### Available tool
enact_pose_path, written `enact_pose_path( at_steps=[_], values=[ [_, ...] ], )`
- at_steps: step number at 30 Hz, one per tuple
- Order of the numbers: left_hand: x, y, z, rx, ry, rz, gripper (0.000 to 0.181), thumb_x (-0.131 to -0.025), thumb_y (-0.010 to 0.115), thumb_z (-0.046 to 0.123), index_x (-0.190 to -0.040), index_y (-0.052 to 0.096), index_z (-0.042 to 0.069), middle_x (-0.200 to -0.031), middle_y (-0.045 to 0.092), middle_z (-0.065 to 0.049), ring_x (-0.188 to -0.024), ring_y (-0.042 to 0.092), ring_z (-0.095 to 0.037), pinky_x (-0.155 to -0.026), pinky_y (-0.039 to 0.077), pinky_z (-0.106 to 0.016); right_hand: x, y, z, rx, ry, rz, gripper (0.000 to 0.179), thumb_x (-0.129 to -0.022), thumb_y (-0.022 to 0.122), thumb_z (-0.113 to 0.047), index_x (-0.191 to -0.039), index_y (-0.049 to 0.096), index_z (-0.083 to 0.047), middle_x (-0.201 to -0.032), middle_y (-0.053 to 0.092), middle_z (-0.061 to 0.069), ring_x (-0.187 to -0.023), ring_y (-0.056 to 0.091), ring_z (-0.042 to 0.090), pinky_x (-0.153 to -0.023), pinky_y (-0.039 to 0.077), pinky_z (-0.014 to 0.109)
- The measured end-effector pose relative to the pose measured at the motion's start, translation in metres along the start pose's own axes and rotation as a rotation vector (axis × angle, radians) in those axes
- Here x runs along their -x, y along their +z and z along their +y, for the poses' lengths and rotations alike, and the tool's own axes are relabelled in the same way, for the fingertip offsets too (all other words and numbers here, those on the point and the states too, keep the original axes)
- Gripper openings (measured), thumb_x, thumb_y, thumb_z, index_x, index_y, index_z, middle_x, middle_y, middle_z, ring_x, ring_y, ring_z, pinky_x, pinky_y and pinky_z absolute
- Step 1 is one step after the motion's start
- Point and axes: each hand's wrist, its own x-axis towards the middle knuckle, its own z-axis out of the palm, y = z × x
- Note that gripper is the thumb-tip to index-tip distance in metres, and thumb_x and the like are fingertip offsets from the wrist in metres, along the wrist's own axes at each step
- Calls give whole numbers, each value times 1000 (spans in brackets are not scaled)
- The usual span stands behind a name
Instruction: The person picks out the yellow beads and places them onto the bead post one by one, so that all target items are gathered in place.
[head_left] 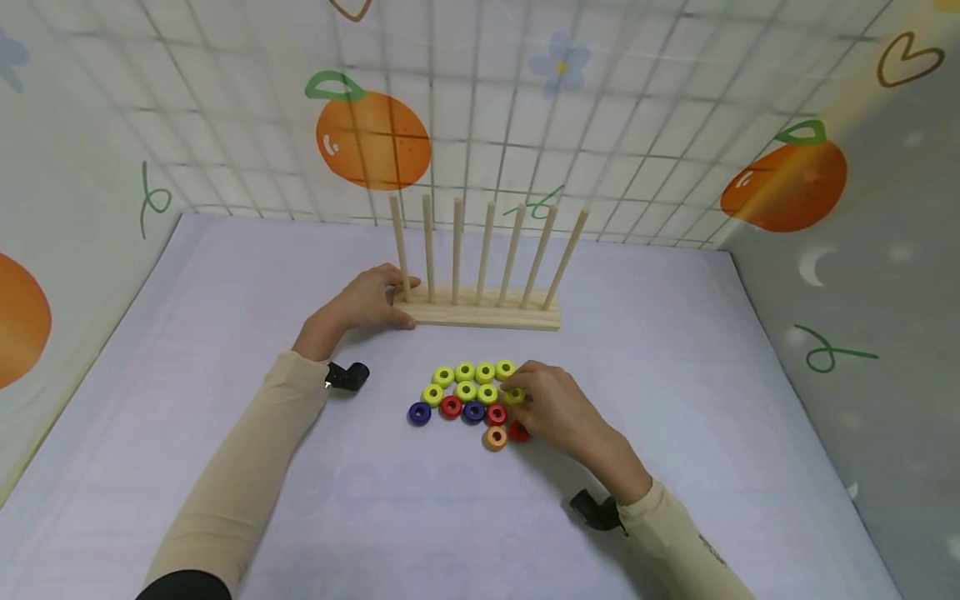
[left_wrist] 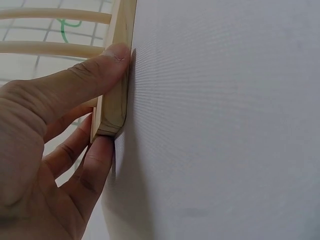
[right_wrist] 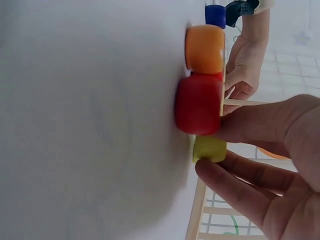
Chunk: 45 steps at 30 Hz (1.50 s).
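Observation:
My left hand (head_left: 370,298) grips the left end of a wooden peg rack (head_left: 487,315), a flat base with several upright dowels. In the left wrist view the thumb lies on the base's (left_wrist: 116,102) long side, with a fingertip against its end. Nearer the front, my right hand (head_left: 558,408) reaches the right edge of a cluster of beads and pinches a yellow bead (right_wrist: 210,148) between thumb and fingers. Beside that bead are a red bead (right_wrist: 199,104) and an orange bead (right_wrist: 205,49). The thumb partly hides the red one in the head view.
Several more yellow beads (head_left: 465,372) lie in two rows on the white tabletop (head_left: 360,517). In front of them are blue beads (head_left: 419,414) and red beads (head_left: 451,407). Behind the rack hangs a grid-patterned cloth (head_left: 480,108) with printed oranges.

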Motion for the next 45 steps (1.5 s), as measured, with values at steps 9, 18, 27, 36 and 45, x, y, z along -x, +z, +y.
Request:
enact_pose_path(
  at_steps=[9, 18, 27, 36, 45],
  values=[
    [-1, 0, -2, 14, -13, -9, 74, -72, 92, 21, -138, 61, 6, -129, 55, -13, -121, 47, -31, -105, 35, -49, 2, -17, -4, 24, 8, 51, 28, -77, 78, 4, -105, 77, 0, -101, 70, 7, -87, 68, 21, -73, 56, 31],
    [0, 2, -2, 22, -13, -19, 74, -73, 91, 22, -138, 61, 6, -130, 54, -13, -121, 47, -31, -103, 37, -49, 2, -39, -7, 54, -30, 149, 30, -79, 78, 4, -108, 76, -1, -103, 68, 5, -84, 68, 20, -71, 56, 31],
    [-1, 1, -3, -13, -11, -15, 75, -75, 90, 25, -141, 59, 9, -129, 54, -12, -118, 48, -29, -102, 38, -48, 1, -57, -9, 86, -90, 275, 29, -81, 77, 3, -110, 77, -3, -103, 67, 7, -84, 69, 22, -70, 56, 34],
    [1, 0, 1, 13, -43, -9, 71, -73, 91, 21, -136, 62, 10, -133, 54, -10, -130, 44, -32, -108, 33, -51, -5, -74, -11, 124, -125, 374, 29, -83, 75, 2, -112, 75, -1, -105, 67, 8, -84, 67, 21, -67, 54, 36],
    [3, 1, -1, -12, 2, -4, 74, -74, 90, 24, -139, 60, 8, -132, 54, -12, -113, 50, -30, -95, 41, -47, -12, -87, -14, 159, -167, 479, 32, -84, 72, 6, -115, 75, -1, -105, 67, 11, -92, 65, 25, -70, 52, 39]
  ],
)
